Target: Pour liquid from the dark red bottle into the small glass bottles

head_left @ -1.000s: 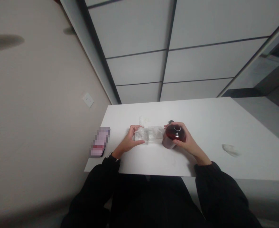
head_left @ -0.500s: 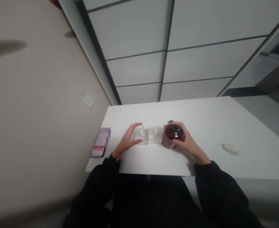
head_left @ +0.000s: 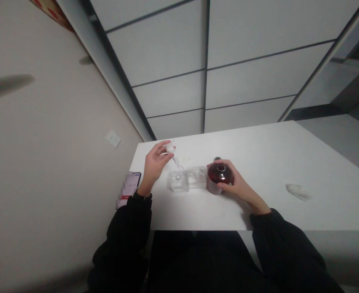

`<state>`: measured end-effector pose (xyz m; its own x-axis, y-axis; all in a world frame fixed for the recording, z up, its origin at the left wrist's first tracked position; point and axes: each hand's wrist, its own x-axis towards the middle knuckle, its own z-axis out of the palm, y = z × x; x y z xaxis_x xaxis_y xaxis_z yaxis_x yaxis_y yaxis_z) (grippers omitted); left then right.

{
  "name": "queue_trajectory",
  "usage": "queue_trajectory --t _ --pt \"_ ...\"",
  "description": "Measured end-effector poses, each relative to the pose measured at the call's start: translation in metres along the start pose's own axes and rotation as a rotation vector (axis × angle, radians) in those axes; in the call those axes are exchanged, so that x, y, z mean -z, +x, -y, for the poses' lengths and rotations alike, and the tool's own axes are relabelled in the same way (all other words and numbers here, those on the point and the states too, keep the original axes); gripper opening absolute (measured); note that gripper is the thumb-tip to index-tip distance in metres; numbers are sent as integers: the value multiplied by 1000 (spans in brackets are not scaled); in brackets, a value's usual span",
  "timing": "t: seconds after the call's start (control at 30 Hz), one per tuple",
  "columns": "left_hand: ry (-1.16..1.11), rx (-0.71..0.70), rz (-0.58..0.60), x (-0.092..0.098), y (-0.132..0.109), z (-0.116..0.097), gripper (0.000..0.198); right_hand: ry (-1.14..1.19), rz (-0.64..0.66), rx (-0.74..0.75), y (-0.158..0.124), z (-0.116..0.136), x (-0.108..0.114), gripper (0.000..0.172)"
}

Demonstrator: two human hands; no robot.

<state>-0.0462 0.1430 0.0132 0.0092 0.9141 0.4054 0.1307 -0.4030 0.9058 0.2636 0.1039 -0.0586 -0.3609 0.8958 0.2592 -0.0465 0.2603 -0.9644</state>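
My right hand (head_left: 233, 179) is wrapped round a bottle of dark red liquid (head_left: 220, 174), whose round neck opening faces up at me. Just behind the bottle lies a small dark cap (head_left: 217, 159). Two clear square glass-like containers stand side by side left of the bottle: the left container (head_left: 180, 182) has a round opening on top, and the right container (head_left: 197, 178) is close to the bottle. Raised over the table's far left part, my left hand (head_left: 155, 162) pinches a small translucent whitish piece (head_left: 170, 148). What exactly that piece is, I cannot make out.
A phone (head_left: 130, 189) lies at the left edge of the white table (head_left: 259, 162). Some clear, thin item (head_left: 184, 158) rests behind the containers. A whitish translucent item (head_left: 298, 191) is at the right. The wall with a socket (head_left: 113, 139) borders the left side.
My left hand has moved from the left clear container up and to the left, now with a whitish translucent piece in its fingers. My right hand stays on the bottle.
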Motion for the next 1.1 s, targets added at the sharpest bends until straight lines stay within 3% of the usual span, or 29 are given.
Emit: queue_trajectory --t 0.1,0.23,0.4,0.57,0.7,0.8,0.87,0.97,1.03,1.1 --pt "112 66 -7 1 31 24 57 -8 2 13 0 1 0 66" --pt "285 189 71 -3 58 70 51 -3 0 13 1 3 -1 65" --pt "389 227 161 -5 65 110 44 13 8 2 3 5 -1 70" --pt "470 219 226 -1 65 120 42 13 -3 14 3 4 -1 69" --pt "514 172 233 2 65 106 48 10 2 12 3 5 -1 68" --pt "507 122 280 0 58 75 50 -4 -5 22 3 6 -1 66" --pt "467 81 398 -6 48 46 45 -11 -9 33 3 5 -1 66" --pt "398 -14 775 -20 29 5 55 -12 -4 51 4 3 0 66" --pt "443 -60 881 -30 17 -12 67 -13 -3 57 4 2 0 67" --pt "489 -86 915 -38 8 -18 65 -7 -6 63 4 1 0 67"
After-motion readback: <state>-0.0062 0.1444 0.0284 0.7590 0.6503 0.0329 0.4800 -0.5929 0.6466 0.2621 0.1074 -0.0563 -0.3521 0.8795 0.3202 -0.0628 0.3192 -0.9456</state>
